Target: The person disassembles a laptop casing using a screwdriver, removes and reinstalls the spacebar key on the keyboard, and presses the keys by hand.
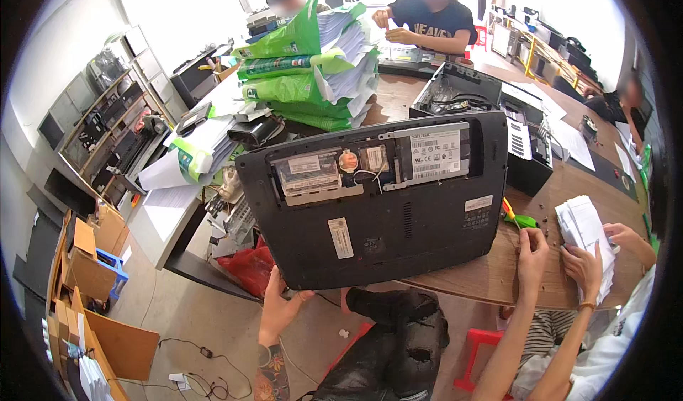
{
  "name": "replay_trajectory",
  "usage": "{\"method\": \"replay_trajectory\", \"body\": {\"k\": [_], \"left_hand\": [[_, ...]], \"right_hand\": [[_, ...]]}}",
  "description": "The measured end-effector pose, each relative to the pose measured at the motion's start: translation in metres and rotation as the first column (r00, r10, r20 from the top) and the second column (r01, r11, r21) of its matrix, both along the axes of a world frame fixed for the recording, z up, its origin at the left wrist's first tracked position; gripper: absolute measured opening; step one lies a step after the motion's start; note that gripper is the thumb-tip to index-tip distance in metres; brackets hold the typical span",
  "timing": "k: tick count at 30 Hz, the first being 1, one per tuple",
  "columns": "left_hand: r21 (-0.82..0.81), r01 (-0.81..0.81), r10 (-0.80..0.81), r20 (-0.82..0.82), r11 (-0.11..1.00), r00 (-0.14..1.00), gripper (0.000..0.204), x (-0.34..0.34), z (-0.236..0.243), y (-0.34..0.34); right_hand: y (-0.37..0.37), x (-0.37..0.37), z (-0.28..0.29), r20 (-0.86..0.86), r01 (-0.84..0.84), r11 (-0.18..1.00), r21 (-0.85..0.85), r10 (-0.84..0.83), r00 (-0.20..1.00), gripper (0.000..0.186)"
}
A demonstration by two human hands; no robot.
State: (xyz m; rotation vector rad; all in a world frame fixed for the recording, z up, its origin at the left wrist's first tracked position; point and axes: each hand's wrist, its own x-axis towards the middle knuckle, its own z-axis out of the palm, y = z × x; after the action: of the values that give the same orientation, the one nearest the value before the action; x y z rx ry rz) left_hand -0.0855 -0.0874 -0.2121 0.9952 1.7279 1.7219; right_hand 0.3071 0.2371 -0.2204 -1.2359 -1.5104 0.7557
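A black laptop point(370, 230) is tilted up on edge over the near table edge, its underside facing me. The bay cover is off, showing a metal-cased drive point(434, 156), boards and loose cables. My left hand point(279, 307), with a tattooed forearm, grips its lower left corner, thumb on the underside and fingers partly hidden. Right of the laptop, my right hand point(531, 255) has its fingertips pinched together. They are just below a yellow, red and green handle point(520, 217); whether they hold it or something small is unclear.
Beside me, a person's hands point(585, 269) hold a stack of white papers point(585, 237). An open black computer case point(455, 88) stands behind the laptop, left of which rise green-wrapped paper bundles point(306, 74). A red stool point(478, 351) and floor cables point(210, 380) are below.
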Motion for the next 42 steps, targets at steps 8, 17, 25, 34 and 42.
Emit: {"method": "replay_trajectory", "body": {"k": [8, 17, 25, 34, 42], "left_hand": [[0.109, -0.109, 0.115, -0.052, 0.988, 0.992, 0.075, 0.011, -0.026, -0.002], [-0.038, -0.235, 0.227, -0.151, 0.971, 0.962, 0.081, 0.015, -0.027, -0.023], [0.015, -0.297, 0.287, -0.308, 0.955, 0.907, 0.065, 0.012, -0.02, -0.035], [0.462, -0.046, 0.441, -0.806, 0.886, 0.395, 0.016, 0.026, 0.166, 0.048], [0.281, -0.098, 0.294, -0.945, 0.955, 0.145, 0.02, 0.041, 0.234, 0.208]], "right_hand": [[0.007, 0.02, 0.003, -0.437, -0.094, 0.995, -0.043, 0.066, 0.897, 0.016], [-0.058, 0.001, 0.022, -0.919, -0.353, 0.925, 0.142, 0.256, 0.301, 0.015], [-0.14, -0.038, 0.031, -0.466, -0.243, 0.958, 0.152, 0.286, 0.837, 0.009], [-0.201, -0.051, -0.003, -0.451, -0.03, 0.999, 0.011, 0.032, 0.892, 0.014], [-0.222, -0.06, 0.008, -0.352, -0.045, 0.997, -0.06, 0.022, 0.936, 0.014]]}}
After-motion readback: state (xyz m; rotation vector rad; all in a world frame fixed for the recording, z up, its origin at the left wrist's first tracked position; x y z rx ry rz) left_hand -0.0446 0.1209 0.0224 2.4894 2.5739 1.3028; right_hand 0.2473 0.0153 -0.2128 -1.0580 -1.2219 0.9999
